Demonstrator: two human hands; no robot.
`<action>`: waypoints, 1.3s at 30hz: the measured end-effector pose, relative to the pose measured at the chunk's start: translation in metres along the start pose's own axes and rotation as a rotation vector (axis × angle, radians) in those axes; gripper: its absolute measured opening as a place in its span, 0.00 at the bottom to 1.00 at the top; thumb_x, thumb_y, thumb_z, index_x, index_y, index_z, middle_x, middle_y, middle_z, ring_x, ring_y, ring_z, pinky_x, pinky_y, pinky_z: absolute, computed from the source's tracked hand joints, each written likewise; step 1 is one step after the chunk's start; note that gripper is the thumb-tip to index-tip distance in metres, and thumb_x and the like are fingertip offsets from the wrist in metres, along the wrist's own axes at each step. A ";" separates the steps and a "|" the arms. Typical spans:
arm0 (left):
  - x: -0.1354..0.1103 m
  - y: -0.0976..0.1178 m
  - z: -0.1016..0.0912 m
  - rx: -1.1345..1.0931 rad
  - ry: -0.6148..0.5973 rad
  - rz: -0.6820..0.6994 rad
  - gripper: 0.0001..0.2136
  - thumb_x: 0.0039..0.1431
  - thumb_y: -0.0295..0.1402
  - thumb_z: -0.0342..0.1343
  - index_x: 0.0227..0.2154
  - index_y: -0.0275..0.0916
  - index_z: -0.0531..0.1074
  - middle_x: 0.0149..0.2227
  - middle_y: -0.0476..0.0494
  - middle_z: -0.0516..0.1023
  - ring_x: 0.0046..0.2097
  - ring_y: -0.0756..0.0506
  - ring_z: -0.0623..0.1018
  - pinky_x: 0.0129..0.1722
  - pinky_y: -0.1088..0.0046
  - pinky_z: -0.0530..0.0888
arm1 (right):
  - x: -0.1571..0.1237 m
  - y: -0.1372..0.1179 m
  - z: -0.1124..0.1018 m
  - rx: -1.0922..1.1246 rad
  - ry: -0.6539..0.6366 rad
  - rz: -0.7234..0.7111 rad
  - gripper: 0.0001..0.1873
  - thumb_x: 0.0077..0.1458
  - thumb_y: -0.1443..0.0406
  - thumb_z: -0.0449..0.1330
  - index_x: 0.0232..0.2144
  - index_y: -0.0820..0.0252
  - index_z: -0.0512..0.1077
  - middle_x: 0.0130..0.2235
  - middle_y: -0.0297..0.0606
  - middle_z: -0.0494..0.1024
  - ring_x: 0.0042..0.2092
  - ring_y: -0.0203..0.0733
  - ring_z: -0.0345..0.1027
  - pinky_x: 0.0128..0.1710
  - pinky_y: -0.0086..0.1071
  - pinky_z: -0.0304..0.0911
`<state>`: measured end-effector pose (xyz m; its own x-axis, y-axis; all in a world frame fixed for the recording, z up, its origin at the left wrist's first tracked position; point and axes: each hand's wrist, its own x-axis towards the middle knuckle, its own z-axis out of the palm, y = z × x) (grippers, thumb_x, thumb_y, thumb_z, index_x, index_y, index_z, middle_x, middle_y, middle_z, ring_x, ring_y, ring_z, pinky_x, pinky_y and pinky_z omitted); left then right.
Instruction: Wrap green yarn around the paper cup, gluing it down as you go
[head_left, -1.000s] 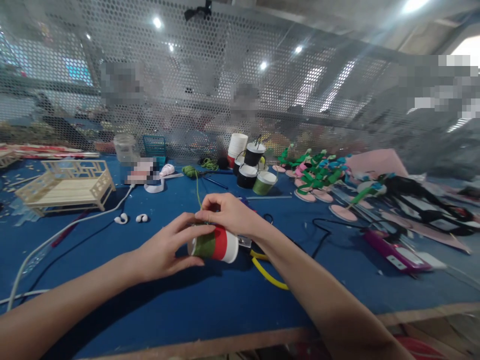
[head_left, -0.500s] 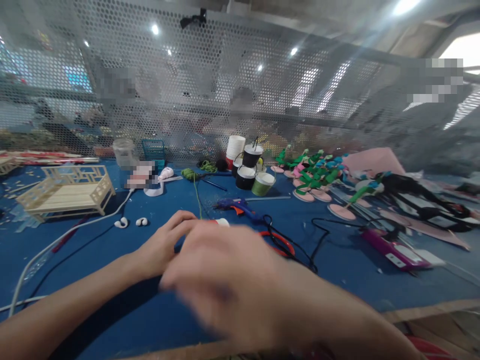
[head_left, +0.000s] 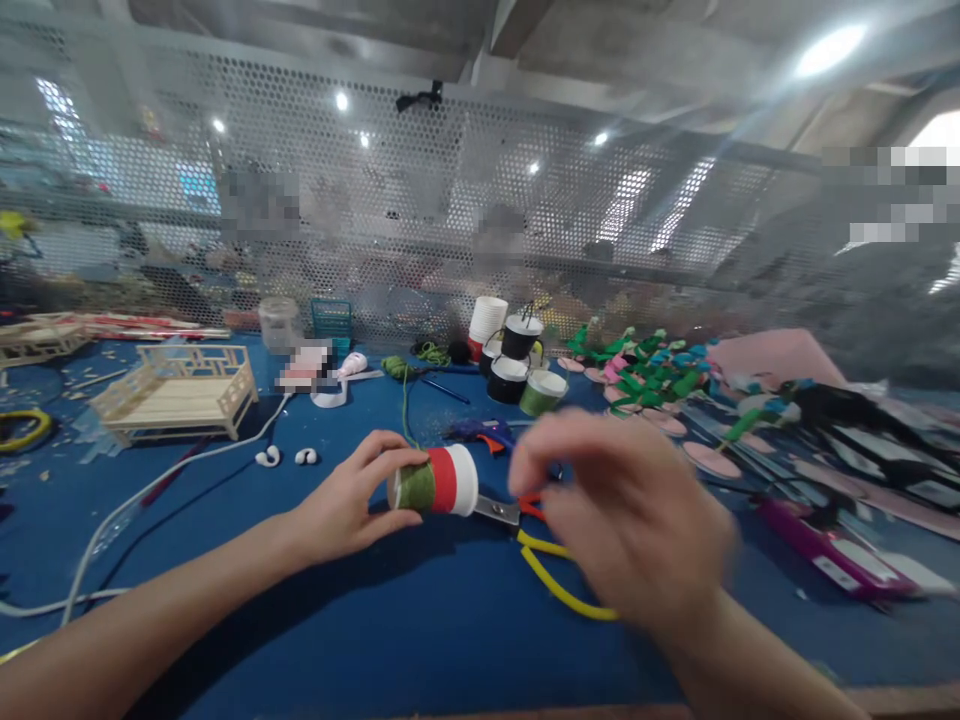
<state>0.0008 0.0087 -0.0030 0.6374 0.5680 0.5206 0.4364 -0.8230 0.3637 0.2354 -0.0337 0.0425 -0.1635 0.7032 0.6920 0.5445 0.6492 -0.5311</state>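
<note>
My left hand (head_left: 352, 505) is closed around a small paper cup (head_left: 444, 480) lying on its side, rim toward the right. Green yarn is wound around the cup's base end, beside a red band and a white rim. A green strand runs from the cup back to a yarn ball (head_left: 396, 367). My right hand (head_left: 630, 510) is raised to the right of the cup, fingers bent and smeared by motion; whether it holds anything is unclear. Under and beside it lie scissors (head_left: 501, 511) with red and yellow handles, partly hidden by that hand.
A blue glue gun (head_left: 474, 431) lies behind the scissors. Several small buckets (head_left: 543, 393) stand at the back, near green-leaved craft pieces (head_left: 660, 385). At left are a miniature wooden bed (head_left: 184, 395), a white cable (head_left: 180, 458) and white earbuds (head_left: 306, 456). A purple box (head_left: 832, 550) lies right.
My right hand has moved rightward away from my left hand, uncovering the cup and the scissors. My left hand keeps hold of the cup. The view has shifted slightly.
</note>
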 end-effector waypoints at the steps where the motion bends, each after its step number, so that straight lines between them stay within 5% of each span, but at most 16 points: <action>1: 0.000 0.000 0.000 0.001 -0.005 0.005 0.19 0.56 0.34 0.53 0.50 0.41 0.56 0.46 0.38 0.60 0.49 0.42 0.67 0.48 0.61 0.70 | 0.016 0.005 0.000 -0.086 -0.030 0.062 0.11 0.54 0.66 0.48 0.35 0.56 0.71 0.28 0.35 0.74 0.30 0.39 0.68 0.32 0.33 0.64; 5: 0.001 0.000 -0.001 0.016 -0.010 0.026 0.20 0.56 0.33 0.54 0.50 0.41 0.56 0.46 0.38 0.60 0.49 0.42 0.67 0.48 0.60 0.70 | 0.050 0.057 0.016 -0.495 -0.305 0.427 0.13 0.52 0.69 0.51 0.39 0.67 0.70 0.39 0.48 0.75 0.39 0.44 0.69 0.40 0.34 0.61; 9: 0.000 -0.002 0.001 0.030 -0.005 0.035 0.20 0.55 0.31 0.54 0.50 0.41 0.56 0.47 0.38 0.60 0.49 0.42 0.67 0.48 0.60 0.70 | 0.043 0.102 0.036 -0.528 -0.500 0.514 0.04 0.42 0.72 0.58 0.25 0.69 0.72 0.32 0.51 0.76 0.35 0.49 0.70 0.35 0.33 0.61; 12: -0.002 -0.003 0.002 0.041 -0.002 0.051 0.20 0.54 0.30 0.54 0.50 0.41 0.56 0.47 0.37 0.60 0.49 0.42 0.67 0.48 0.61 0.71 | 0.036 0.112 0.045 -0.544 -0.529 0.559 0.05 0.41 0.74 0.57 0.26 0.70 0.72 0.35 0.56 0.75 0.38 0.52 0.70 0.36 0.34 0.60; 23: -0.004 -0.005 0.004 0.060 -0.031 0.051 0.21 0.54 0.28 0.55 0.49 0.41 0.57 0.47 0.37 0.59 0.50 0.41 0.66 0.48 0.62 0.71 | 0.043 0.097 0.026 -0.285 -0.342 0.675 0.17 0.44 0.71 0.55 0.40 0.66 0.66 0.41 0.48 0.74 0.42 0.46 0.69 0.38 0.32 0.62; 31: -0.003 -0.005 0.003 0.080 -0.037 0.052 0.21 0.54 0.29 0.55 0.50 0.42 0.55 0.48 0.37 0.59 0.49 0.41 0.67 0.48 0.61 0.71 | 0.036 0.058 0.007 0.359 -0.328 0.707 0.13 0.41 0.58 0.60 0.25 0.64 0.68 0.20 0.31 0.68 0.20 0.31 0.59 0.19 0.26 0.56; 39: -0.004 -0.008 0.002 0.111 0.011 0.076 0.21 0.54 0.28 0.55 0.50 0.42 0.56 0.48 0.37 0.59 0.50 0.41 0.66 0.48 0.61 0.71 | 0.025 0.035 0.004 0.266 -0.441 0.602 0.13 0.48 0.59 0.56 0.26 0.65 0.73 0.15 0.27 0.63 0.18 0.29 0.56 0.19 0.25 0.55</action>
<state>-0.0036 0.0135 -0.0097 0.6641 0.5039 0.5524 0.4551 -0.8586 0.2361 0.2474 0.0077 0.0389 -0.2443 0.9695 0.0208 0.4372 0.1293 -0.8900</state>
